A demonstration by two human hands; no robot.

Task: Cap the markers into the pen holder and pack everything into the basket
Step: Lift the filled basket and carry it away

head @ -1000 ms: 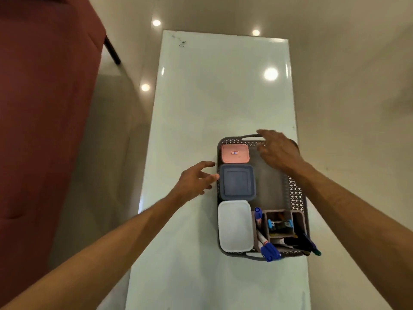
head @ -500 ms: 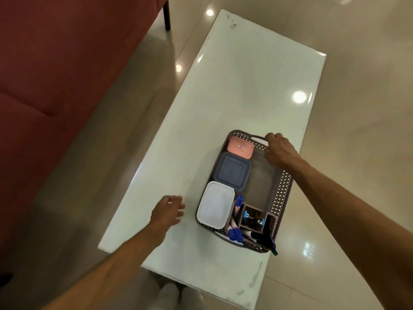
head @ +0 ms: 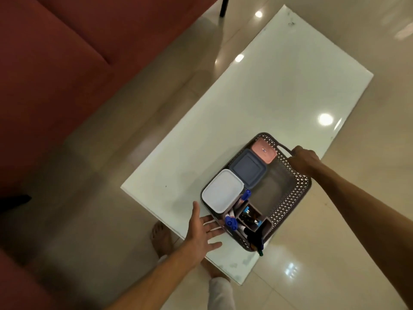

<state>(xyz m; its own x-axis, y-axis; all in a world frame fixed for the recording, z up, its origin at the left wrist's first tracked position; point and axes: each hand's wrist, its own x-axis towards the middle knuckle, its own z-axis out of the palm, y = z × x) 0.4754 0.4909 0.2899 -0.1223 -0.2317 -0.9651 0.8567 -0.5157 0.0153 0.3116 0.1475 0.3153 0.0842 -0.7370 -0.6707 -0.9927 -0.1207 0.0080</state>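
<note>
Basket point(head: 288, 198) sat at the tabletop's point(head: 257, 104) near right corner, long axis running from that corner toward the far right edge, pen holder point(head: 250, 218) with capped markers point(head: 237, 209) at the near end. Right hand point(head: 305, 161) gripped the far handle; left hand point(head: 201, 231) was flat and spread wide beside the near end, probably touching the near handle, though that was hard to see. Before lifting I'd get the left wrapped on that handle and keep it level, since the near end looked heavier.

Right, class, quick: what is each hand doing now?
Left hand: open, fingers spread by the basket.
Right hand: holding the basket's far handle.
</note>
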